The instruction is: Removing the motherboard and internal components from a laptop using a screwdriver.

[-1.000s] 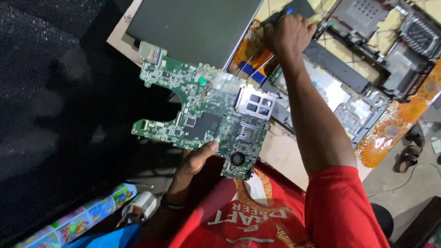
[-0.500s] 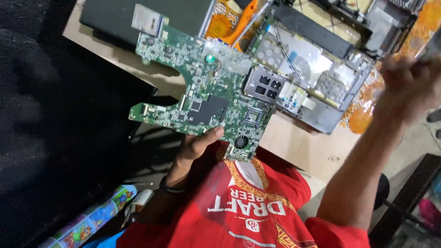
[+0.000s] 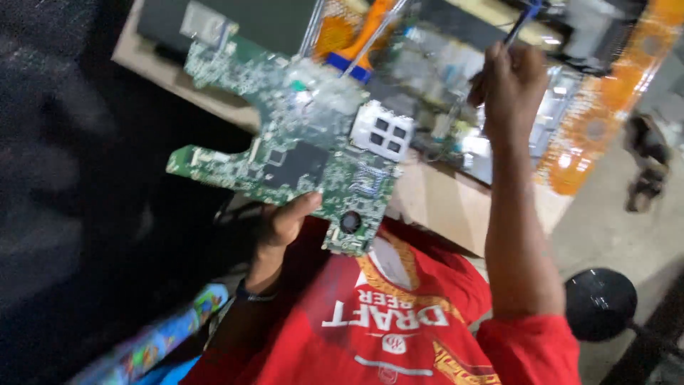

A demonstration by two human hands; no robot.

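Gripping the lower edge of a green circuit board [image 3: 299,153], the left hand [image 3: 285,221] is holding it up flat and tilted above the lap, its irregular outline studded with tiny components, a black square chip and a pale grid-like socket. The right hand [image 3: 509,82] is closing around a thin dark tool with a blue tip [image 3: 524,16] over the wooden table [image 3: 442,203], where an opened laptop chassis [image 3: 456,78] is lying.
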